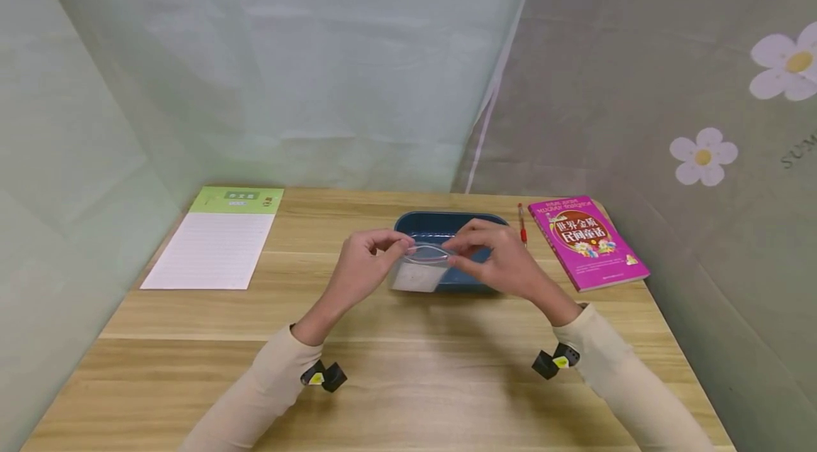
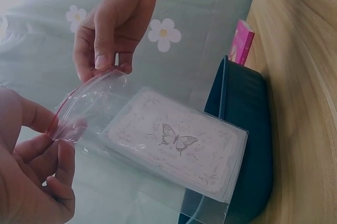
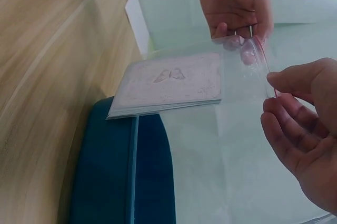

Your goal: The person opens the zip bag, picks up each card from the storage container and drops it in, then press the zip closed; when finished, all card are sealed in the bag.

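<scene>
Between both hands hangs a clear zip bag [image 1: 421, 253] with a red line along its mouth. My left hand [image 1: 364, 264] pinches one end of that mouth between thumb and fingers, and my right hand [image 1: 501, 257] pinches the other. In the head view the mouth edges bow apart in a narrow oval. Inside the bag lies a stack of pale cards [image 2: 176, 142], its top one printed with a butterfly, toward the bag's bottom end. The bag overlaps the front left of a dark blue bin [image 1: 447, 216] in the head view.
A lined writing pad [image 1: 204, 246] with a green top lies at the table's back left. Right of the bin are a red pen [image 1: 523, 225] and a pink book [image 1: 587, 243]. Fabric curtains [image 1: 351, 69] enclose the wooden table [image 1: 408, 367] behind and at the sides.
</scene>
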The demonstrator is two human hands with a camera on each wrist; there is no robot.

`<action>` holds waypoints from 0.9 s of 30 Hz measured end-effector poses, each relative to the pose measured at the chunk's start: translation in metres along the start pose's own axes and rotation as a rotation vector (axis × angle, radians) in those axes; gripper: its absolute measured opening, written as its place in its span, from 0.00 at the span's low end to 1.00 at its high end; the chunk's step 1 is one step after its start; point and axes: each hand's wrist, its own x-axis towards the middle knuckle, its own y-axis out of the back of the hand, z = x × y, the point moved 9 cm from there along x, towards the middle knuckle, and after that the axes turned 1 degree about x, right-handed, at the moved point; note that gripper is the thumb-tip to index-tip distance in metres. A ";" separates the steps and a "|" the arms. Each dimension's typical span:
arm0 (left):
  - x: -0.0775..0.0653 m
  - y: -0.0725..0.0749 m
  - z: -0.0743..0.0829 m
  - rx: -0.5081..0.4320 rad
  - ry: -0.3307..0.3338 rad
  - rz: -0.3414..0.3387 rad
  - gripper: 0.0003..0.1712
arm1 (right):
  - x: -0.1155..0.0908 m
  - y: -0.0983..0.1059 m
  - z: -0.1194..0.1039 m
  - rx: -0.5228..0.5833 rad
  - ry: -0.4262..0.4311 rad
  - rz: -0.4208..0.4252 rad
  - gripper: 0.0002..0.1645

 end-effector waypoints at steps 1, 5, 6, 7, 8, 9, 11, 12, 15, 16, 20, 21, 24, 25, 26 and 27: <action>0.000 0.000 0.000 0.001 0.001 0.001 0.09 | 0.000 0.000 0.000 0.003 0.001 -0.003 0.10; 0.000 0.001 0.000 0.005 -0.005 0.006 0.09 | -0.001 -0.001 0.003 0.021 -0.008 -0.016 0.12; -0.001 0.001 0.000 0.004 -0.006 0.006 0.09 | -0.002 -0.002 0.004 0.026 -0.013 -0.020 0.13; -0.001 0.001 0.000 0.001 -0.007 0.005 0.09 | -0.002 -0.002 0.005 0.029 -0.021 -0.022 0.14; -0.001 0.002 0.000 -0.003 -0.008 0.005 0.10 | -0.003 -0.003 0.006 0.031 -0.029 -0.026 0.14; -0.001 0.001 0.000 -0.009 -0.008 0.004 0.10 | -0.003 -0.003 0.008 0.031 -0.037 -0.030 0.15; -0.002 0.002 0.000 -0.023 -0.006 0.001 0.10 | -0.004 -0.005 0.011 0.030 -0.053 -0.038 0.14; -0.002 0.002 0.000 -0.032 -0.006 -0.001 0.10 | -0.005 -0.005 0.012 0.028 -0.062 -0.040 0.14; -0.002 0.001 0.000 -0.046 -0.011 -0.008 0.10 | -0.006 -0.008 0.016 0.020 -0.079 -0.045 0.11; -0.003 0.001 0.000 -0.046 -0.012 -0.008 0.10 | -0.006 -0.008 0.016 0.016 -0.081 -0.044 0.10; -0.003 0.002 -0.002 -0.030 -0.011 -0.008 0.10 | -0.006 -0.007 0.018 0.004 -0.082 -0.024 0.07; -0.003 0.001 -0.003 -0.025 -0.006 -0.011 0.11 | -0.006 -0.006 0.018 0.003 -0.082 -0.017 0.07; -0.005 0.000 -0.008 -0.021 0.014 -0.031 0.10 | -0.006 -0.004 0.017 0.004 -0.077 -0.001 0.06; -0.005 -0.001 -0.009 -0.017 0.018 -0.039 0.10 | -0.006 -0.004 0.017 0.006 -0.079 0.003 0.06; -0.005 -0.001 -0.009 -0.017 0.022 -0.048 0.10 | -0.006 -0.003 0.017 0.009 -0.080 0.005 0.06; -0.006 -0.002 -0.010 -0.017 0.022 -0.059 0.11 | -0.006 -0.003 0.017 0.012 -0.081 0.007 0.06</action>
